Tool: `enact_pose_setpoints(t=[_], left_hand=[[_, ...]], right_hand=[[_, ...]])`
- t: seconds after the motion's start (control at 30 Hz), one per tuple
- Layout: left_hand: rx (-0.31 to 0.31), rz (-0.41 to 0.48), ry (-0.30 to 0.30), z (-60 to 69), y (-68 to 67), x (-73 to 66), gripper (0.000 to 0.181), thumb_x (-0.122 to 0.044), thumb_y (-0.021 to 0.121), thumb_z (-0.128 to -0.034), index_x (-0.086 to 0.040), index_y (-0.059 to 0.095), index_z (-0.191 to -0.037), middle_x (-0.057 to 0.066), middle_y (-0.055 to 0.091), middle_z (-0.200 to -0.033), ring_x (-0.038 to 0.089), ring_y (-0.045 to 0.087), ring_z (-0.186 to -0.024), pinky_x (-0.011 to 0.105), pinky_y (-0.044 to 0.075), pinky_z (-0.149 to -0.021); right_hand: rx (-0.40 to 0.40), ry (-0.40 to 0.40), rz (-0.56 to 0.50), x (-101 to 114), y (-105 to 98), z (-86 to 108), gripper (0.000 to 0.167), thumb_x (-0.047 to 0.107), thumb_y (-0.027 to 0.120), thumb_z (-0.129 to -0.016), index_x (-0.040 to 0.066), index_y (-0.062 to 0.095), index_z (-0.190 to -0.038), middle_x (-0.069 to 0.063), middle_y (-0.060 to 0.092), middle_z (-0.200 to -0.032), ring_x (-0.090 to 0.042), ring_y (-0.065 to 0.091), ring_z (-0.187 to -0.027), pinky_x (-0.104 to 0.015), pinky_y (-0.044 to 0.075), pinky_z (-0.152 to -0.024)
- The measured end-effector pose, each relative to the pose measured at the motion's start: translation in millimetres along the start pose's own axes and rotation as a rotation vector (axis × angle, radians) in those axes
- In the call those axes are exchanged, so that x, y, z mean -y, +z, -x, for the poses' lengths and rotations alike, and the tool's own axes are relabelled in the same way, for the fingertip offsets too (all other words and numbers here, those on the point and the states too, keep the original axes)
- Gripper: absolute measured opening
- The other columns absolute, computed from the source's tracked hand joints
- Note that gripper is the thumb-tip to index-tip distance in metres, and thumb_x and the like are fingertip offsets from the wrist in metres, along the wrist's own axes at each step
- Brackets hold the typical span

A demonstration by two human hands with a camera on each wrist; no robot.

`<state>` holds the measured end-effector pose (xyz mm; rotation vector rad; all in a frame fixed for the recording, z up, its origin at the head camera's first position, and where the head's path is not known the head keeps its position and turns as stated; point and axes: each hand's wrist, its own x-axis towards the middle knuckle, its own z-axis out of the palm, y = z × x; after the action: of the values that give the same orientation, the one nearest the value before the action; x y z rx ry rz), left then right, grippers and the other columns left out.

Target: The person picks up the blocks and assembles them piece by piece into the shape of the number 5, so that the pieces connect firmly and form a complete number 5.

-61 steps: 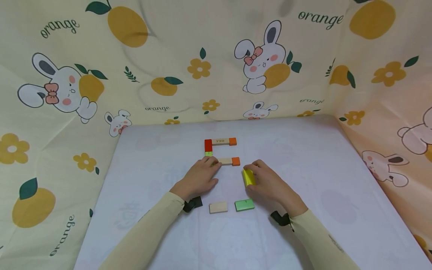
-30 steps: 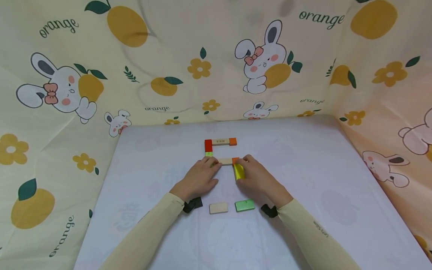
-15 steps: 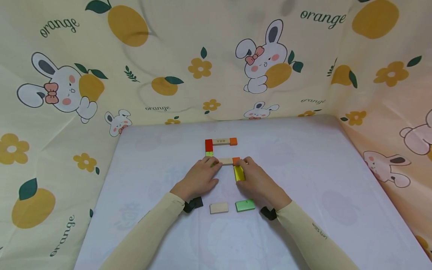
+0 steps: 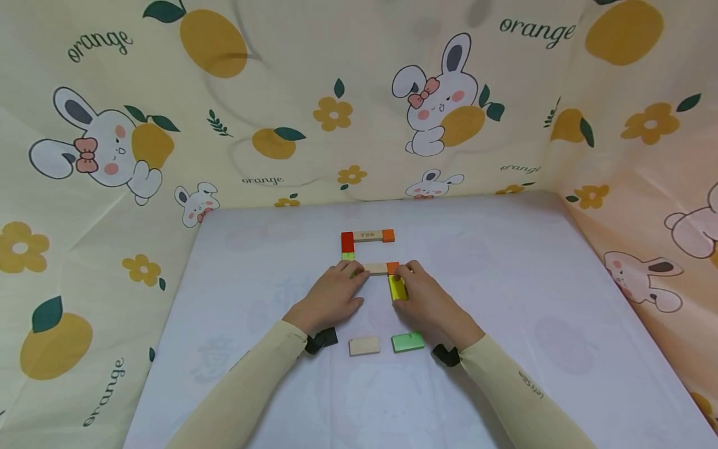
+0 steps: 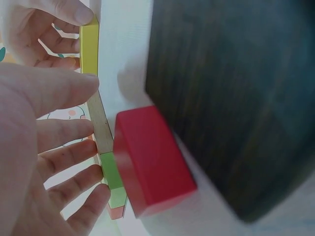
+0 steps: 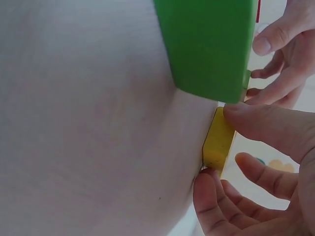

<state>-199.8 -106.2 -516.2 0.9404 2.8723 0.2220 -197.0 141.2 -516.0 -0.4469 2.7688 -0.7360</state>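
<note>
In the head view my right hand point(image 4: 434, 299) pinches a yellow block point(image 4: 397, 288) lengthwise between thumb and fingers, its far end against an orange block point(image 4: 392, 268). That orange block ends a row with a pale wooden block point(image 4: 376, 269). My left hand point(image 4: 331, 296) rests at the row's left end, covering part of a green block there. The left wrist view shows my left hand point(image 5: 29, 103) with fingers spread beside the wooden block point(image 5: 101, 125) and green block point(image 5: 110, 169). In the right wrist view the yellow block point(image 6: 219, 140) sits between my thumb and fingers.
Behind the hands, a red block point(image 4: 347, 242) meets a wooden block point(image 4: 367, 236) ending in orange point(image 4: 388, 236). Nearer lie a pale block point(image 4: 364, 346) and a green block point(image 4: 407, 342). A red block point(image 5: 152, 162) and a dark object point(image 5: 226, 98) loom in the left wrist view.
Compared with two seconds ago, my right hand has carried the yellow block left, up to the orange block. Over the last half second both hands have stayed nearly still.
</note>
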Motion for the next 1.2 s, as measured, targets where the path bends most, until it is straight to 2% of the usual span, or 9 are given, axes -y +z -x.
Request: enact_pose_setpoints(t=[0.27, 0.6, 0.77, 0.93, 1.2], left_hand=[[-0.013, -0.002, 0.009, -1.2, 2.8, 0.1, 0.058, -0.038, 0.067, -0.1068, -0.014, 0.056, -0.159, 0.002, 0.053, -0.154, 0.024, 0.042, -0.146, 0.04, 0.041, -0.12], [-0.012, -0.001, 0.008, -1.4, 1.4, -1.8, 0.058, -0.037, 0.067, -0.1068, -0.014, 0.057, -0.159, 0.002, 0.053, -0.154, 0.023, 0.042, -0.146, 0.04, 0.042, -0.119], [-0.003, -0.005, 0.008, -1.9, 0.6, -3.1, 0.058, -0.038, 0.067, -0.1072, -0.014, 0.056, -0.159, 0.002, 0.052, -0.154, 0.024, 0.042, -0.146, 0.041, 0.041, -0.12], [0.016, -0.007, -0.004, -2.6, 0.1, -2.6, 0.059, -0.039, 0.066, -0.1076, -0.014, 0.055, -0.16, 0.003, 0.052, -0.155, 0.024, 0.042, -0.147, 0.041, 0.041, -0.12], [0.017, -0.004, -0.009, -2.2, 3.2, -0.6, 0.059, -0.039, 0.066, -0.1077, -0.014, 0.055, -0.16, 0.002, 0.051, -0.155, 0.025, 0.042, -0.147, 0.042, 0.04, -0.121]], right_hand=[[-0.02, -0.029, -0.009, -2, 0, 1.6, 0.05, 0.015, 0.089, -0.09, 0.007, 0.063, -0.131, -0.015, 0.051, -0.136, -0.024, 0.061, -0.097, -0.038, 0.058, -0.088], [-0.034, -0.047, -0.029, -4, -3, 4.7, 0.05, 0.015, 0.09, -0.09, 0.008, 0.062, -0.131, -0.014, 0.051, -0.136, -0.024, 0.062, -0.098, -0.037, 0.059, -0.085], [-0.095, -0.081, -0.115, -8, -18, 5.5, 0.049, 0.02, 0.087, -0.094, 0.007, 0.065, -0.137, -0.014, 0.057, -0.138, -0.023, 0.064, -0.097, -0.037, 0.059, -0.081], [-0.16, -0.146, -0.125, -22, -35, -4.5, 0.048, 0.016, 0.084, -0.097, 0.006, 0.07, -0.141, -0.015, 0.061, -0.138, -0.023, 0.066, -0.092, -0.04, 0.06, -0.08], [-0.063, -0.167, -0.133, -32, -23, -16.4, 0.043, 0.013, 0.082, -0.098, 0.013, 0.075, -0.14, -0.011, 0.062, -0.141, -0.019, 0.065, -0.094, -0.036, 0.058, -0.082]])
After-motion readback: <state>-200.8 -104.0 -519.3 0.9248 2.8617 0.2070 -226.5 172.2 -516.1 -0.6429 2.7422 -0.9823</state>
